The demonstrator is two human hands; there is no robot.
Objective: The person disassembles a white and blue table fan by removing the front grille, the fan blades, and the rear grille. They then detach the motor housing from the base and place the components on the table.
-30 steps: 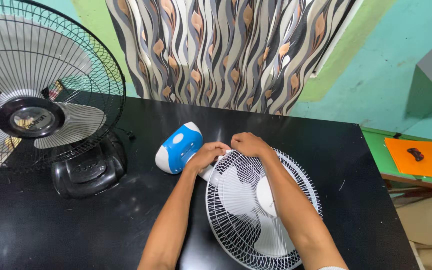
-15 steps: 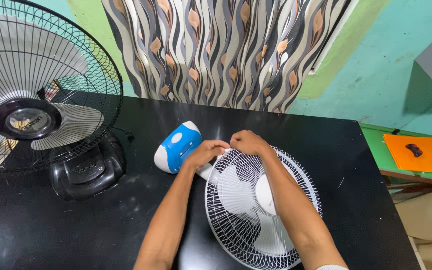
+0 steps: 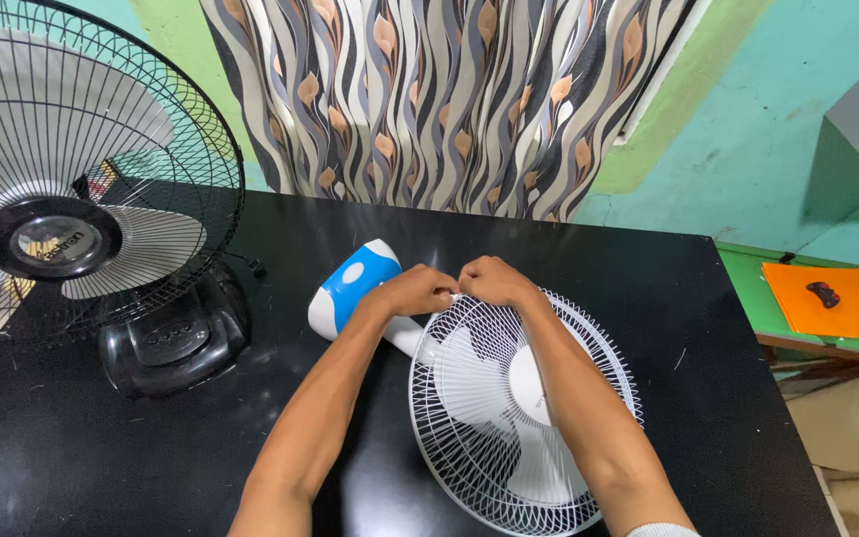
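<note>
We lay the small white fan point(image 3: 509, 418) flat on the black table point(image 3: 151, 457), guard facing up, so that the rim of the wire cage can be reached from above. Its blue and white base point(image 3: 350, 283) lies on its side toward the far left of the cage, joined by a short white neck, which keeps the unit from rolling.

Our left hand point(image 3: 415, 290) and right hand point(image 3: 489, 280) meet at the far edge of the white guard point(image 3: 469, 328), fingertips touching. Both are curled and pinch the rim at the same spot; we cannot tell whether a clip or only the wire sits between the fingers. Both forearms run over the cage, the right one crossing the hub, which holds the fan steady against the table while the fingers work.

A larger black fan point(image 3: 62, 229) stands upright at the left end of the table, well apart from the hands. A patterned curtain point(image 3: 449, 99) hangs behind the table. To the right, an orange board point(image 3: 832, 303) with a small dark object rests on a green surface.
</note>
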